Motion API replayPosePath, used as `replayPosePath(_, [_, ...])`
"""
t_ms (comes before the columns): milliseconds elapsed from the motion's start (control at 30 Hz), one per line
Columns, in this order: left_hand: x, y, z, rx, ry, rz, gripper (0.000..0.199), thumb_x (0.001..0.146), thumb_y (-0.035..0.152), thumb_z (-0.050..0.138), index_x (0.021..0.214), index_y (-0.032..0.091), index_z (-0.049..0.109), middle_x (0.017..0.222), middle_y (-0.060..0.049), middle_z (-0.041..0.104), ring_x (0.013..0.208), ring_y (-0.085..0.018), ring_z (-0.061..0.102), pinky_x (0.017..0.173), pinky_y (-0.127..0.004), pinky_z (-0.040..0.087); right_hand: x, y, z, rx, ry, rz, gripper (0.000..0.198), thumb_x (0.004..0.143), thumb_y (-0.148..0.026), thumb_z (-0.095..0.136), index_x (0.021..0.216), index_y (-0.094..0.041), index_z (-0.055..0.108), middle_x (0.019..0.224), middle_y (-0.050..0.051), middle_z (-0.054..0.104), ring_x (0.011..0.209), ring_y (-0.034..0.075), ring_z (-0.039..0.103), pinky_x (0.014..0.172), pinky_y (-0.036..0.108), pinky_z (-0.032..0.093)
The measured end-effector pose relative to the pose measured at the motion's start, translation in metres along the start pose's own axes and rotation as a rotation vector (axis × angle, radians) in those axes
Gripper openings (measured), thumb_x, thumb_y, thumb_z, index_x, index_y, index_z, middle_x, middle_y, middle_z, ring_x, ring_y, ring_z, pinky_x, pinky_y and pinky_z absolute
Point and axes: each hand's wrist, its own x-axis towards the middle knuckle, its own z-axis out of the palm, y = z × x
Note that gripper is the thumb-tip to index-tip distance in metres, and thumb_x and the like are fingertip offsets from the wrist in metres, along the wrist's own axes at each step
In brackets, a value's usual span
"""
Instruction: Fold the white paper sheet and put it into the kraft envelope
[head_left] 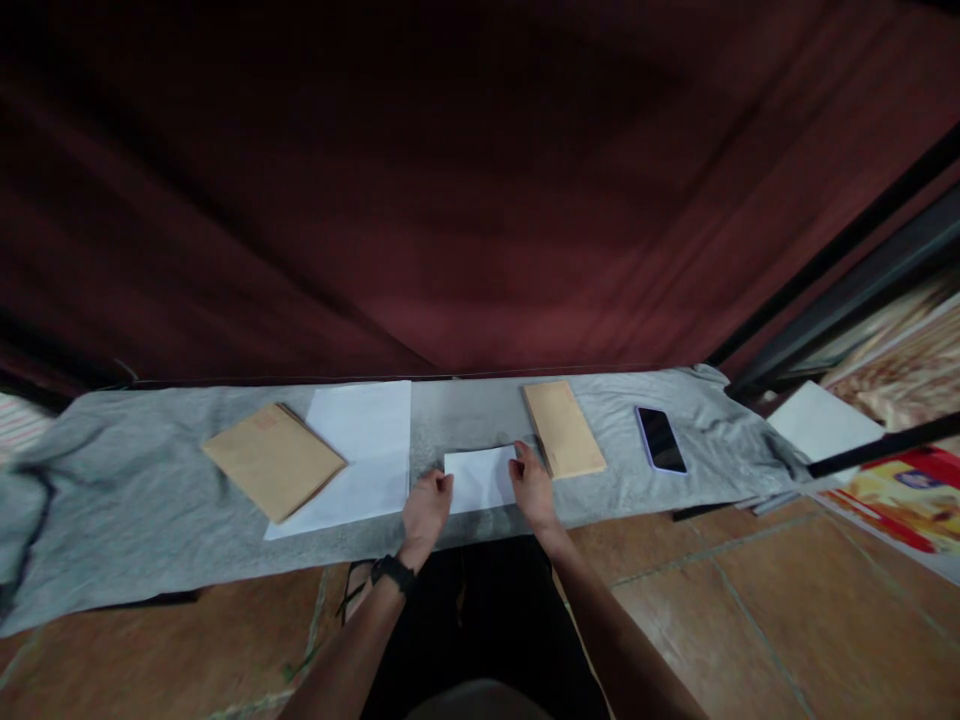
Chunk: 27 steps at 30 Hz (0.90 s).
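Your left hand (pixel 429 506) and right hand (pixel 531 487) pinch the small paper (pixel 481 481) by opposite ends, apparently to keep it level, near the front edge of the counter (pixel 469 412). Brown envelopes (pixel 566 430) lie just beside your right hand, seemingly for easy reach; leftward, an envelope stack (pixel 271 462) overlaps large white paper (pixel 365 450), perhaps weighing it down.
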Motion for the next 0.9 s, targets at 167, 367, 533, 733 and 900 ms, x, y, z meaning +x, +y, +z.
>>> replayPosePath(167, [0.002, 0.004, -0.001, 0.063, -0.003, -0.035, 0.026, 0.097, 0.035, 0.051, 0.096, 0.02, 0.072, 0.096, -0.011, 0.077, 0.091, -0.025, 0.073, 0.072, -0.029, 0.048, 0.001, -0.007, -0.001, -0.167, -0.02, -0.023, 0.041, 0.098, -0.019, 0.04, 0.136, -0.016, 0.054, 0.117, 0.013, 0.069, 0.102, 0.023, 0.068, 0.088, 0.034, 0.054])
replayPosePath(367, [0.003, 0.006, -0.002, 0.104, 0.002, -0.045, 0.027, 0.097, 0.036, 0.05, 0.097, 0.02, 0.072, 0.099, -0.013, 0.077, 0.093, -0.026, 0.073, 0.073, -0.031, 0.049, -0.011, -0.02, 0.002, -0.275, -0.049, -0.219, 0.043, 0.099, -0.017, 0.041, 0.14, -0.014, 0.052, 0.141, 0.015, 0.057, 0.131, 0.025, 0.052, 0.109, 0.041, 0.043])
replayPosePath(533, [0.003, 0.007, -0.001, 0.128, -0.009, -0.038, 0.028, 0.097, 0.036, 0.049, 0.097, 0.02, 0.072, 0.099, -0.012, 0.077, 0.093, -0.025, 0.073, 0.074, -0.03, 0.049, -0.023, -0.03, 0.011, -0.306, -0.154, -0.333, 0.049, 0.102, -0.031, 0.043, 0.148, -0.013, 0.045, 0.155, 0.013, 0.045, 0.144, 0.027, 0.04, 0.117, 0.045, 0.034])
replayPosePath(733, [-0.002, 0.009, -0.001, 0.159, -0.005, -0.047, 0.03, 0.099, 0.037, 0.046, 0.103, 0.018, 0.069, 0.1, -0.013, 0.076, 0.094, -0.026, 0.073, 0.075, -0.032, 0.05, -0.025, -0.029, 0.011, -0.348, -0.171, -0.351, 0.053, 0.103, -0.036, 0.046, 0.15, -0.013, 0.043, 0.156, 0.015, 0.042, 0.146, 0.029, 0.038, 0.118, 0.049, 0.031])
replayPosePath(900, [-0.018, 0.008, 0.01, 0.197, 0.124, 0.042, 0.033, 0.1, 0.034, 0.041, 0.119, 0.016, 0.06, 0.096, -0.013, 0.074, 0.088, -0.026, 0.073, 0.077, -0.035, 0.052, -0.026, -0.028, 0.01, -0.349, -0.187, -0.355, 0.055, 0.103, -0.037, 0.043, 0.153, -0.014, 0.039, 0.157, 0.016, 0.039, 0.148, 0.029, 0.034, 0.119, 0.052, 0.029])
